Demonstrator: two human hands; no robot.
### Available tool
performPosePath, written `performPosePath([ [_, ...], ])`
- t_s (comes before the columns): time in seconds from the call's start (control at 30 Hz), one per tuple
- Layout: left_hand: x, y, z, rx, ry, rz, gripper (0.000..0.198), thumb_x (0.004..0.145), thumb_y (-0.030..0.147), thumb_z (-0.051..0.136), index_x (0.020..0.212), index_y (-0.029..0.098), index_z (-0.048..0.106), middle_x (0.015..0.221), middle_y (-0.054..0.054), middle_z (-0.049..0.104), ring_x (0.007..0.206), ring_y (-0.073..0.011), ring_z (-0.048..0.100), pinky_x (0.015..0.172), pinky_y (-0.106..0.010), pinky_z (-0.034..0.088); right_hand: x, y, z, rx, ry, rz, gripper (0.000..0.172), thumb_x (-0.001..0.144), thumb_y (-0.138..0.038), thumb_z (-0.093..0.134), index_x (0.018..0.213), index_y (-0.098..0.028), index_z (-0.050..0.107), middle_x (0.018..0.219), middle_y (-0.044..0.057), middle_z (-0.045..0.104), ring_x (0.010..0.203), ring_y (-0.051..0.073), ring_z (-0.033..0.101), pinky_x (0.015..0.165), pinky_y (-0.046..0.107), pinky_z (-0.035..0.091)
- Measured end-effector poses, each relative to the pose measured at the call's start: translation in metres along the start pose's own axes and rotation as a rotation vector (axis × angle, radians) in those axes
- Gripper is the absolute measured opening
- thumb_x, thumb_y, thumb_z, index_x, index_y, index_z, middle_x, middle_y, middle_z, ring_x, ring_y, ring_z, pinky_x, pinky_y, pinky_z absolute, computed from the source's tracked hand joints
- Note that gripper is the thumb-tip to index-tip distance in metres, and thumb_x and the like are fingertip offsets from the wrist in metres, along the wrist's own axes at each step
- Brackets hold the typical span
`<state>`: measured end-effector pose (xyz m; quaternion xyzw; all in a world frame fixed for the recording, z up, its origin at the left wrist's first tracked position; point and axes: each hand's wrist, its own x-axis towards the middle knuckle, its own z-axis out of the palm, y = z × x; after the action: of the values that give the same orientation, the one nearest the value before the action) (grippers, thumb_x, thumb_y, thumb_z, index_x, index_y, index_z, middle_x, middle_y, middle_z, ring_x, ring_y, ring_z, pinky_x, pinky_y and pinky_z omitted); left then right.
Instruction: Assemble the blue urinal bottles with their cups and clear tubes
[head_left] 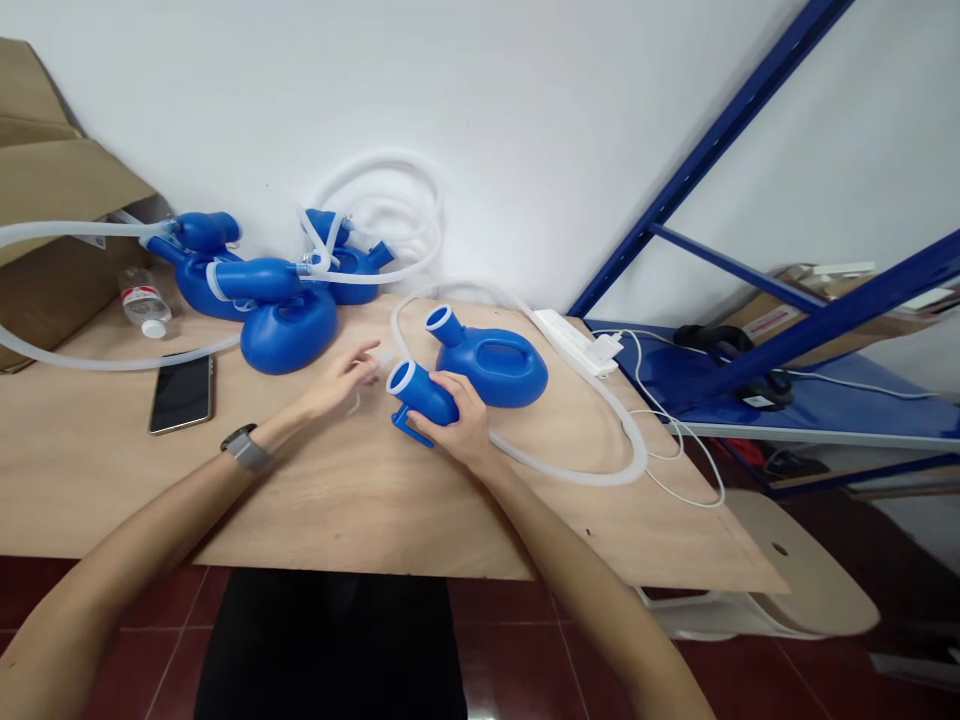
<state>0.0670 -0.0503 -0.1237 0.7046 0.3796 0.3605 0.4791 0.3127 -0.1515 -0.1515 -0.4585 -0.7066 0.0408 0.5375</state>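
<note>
My right hand (463,425) is wrapped round a blue plastic funnel piece (421,392) with a white-rimmed mouth, held just above the wooden table (360,500). My left hand (341,380), a watch on its wrist, reaches toward that mouth with fingers pinched on the end of a clear flexible tube (585,400). The tube loops round to the right behind a blue jug-shaped container with a handle (491,365), which lies just beyond my right hand.
Several more blue containers with tubes (281,310) lie at the back by the wall. A phone (181,392) and a water bottle (145,300) sit on the left near a cardboard box (52,200). A white power strip (577,342) and blue metal shelving (750,300) are at right.
</note>
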Motion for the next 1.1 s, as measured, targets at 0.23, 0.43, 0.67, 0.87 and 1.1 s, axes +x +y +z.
performPosePath([
  [0.23,-0.044,0.031,0.032,0.122,-0.032,0.296,0.055,0.106,0.058,0.048,0.145,0.022,0.061,0.147,-0.014,0.061,0.141,-0.0308,0.055,0.128,-0.05,0.041,-0.009,-0.015,0.006,-0.029,0.023,-0.124,0.056,0.09,-0.052,0.084,0.139,-0.029,0.07,0.127,0.013,0.073,0.116,0.033,0.074,0.104,0.054,0.064],
  [0.43,-0.053,0.032,0.041,0.157,-0.065,0.376,0.066,0.112,0.056,0.039,0.171,0.025,0.035,0.169,-0.014,0.047,0.158,-0.0326,0.044,0.136,-0.056,0.028,-0.009,-0.013,0.006,-0.009,0.053,-0.119,0.054,0.091,-0.051,0.079,0.14,-0.029,0.072,0.121,0.013,0.074,0.109,0.034,0.075,0.098,0.055,0.065],
  [0.67,-0.06,0.034,0.048,0.272,-0.114,0.449,0.07,0.113,0.057,0.041,0.176,0.03,0.027,0.183,-0.01,0.027,0.17,-0.0316,0.023,0.141,-0.057,0.02,-0.003,-0.011,-0.004,0.021,-0.027,-0.152,0.052,0.092,-0.054,0.075,0.136,-0.027,0.077,0.113,0.012,0.075,0.099,0.03,0.074,0.09,0.05,0.067],
  [0.87,-0.051,0.041,0.055,0.254,-0.15,0.486,0.071,0.11,0.061,0.045,0.173,0.03,0.035,0.183,-0.01,0.027,0.171,-0.0335,0.021,0.141,-0.059,0.017,0.0,-0.009,-0.016,0.162,-0.081,-0.147,0.052,0.096,-0.054,0.072,0.137,-0.023,0.076,0.112,0.011,0.076,0.097,0.027,0.074,0.091,0.045,0.066],
  [1.1,-0.037,0.05,0.032,0.286,-0.109,0.372,0.055,0.105,0.058,0.057,0.148,0.025,0.061,0.15,-0.012,0.064,0.142,-0.0311,0.058,0.127,-0.05,0.043,0.007,-0.002,-0.011,0.203,-0.03,0.091,0.049,0.099,-0.062,0.069,0.129,-0.024,0.077,0.133,0.012,0.074,0.123,0.03,0.072,0.111,0.048,0.059],
])
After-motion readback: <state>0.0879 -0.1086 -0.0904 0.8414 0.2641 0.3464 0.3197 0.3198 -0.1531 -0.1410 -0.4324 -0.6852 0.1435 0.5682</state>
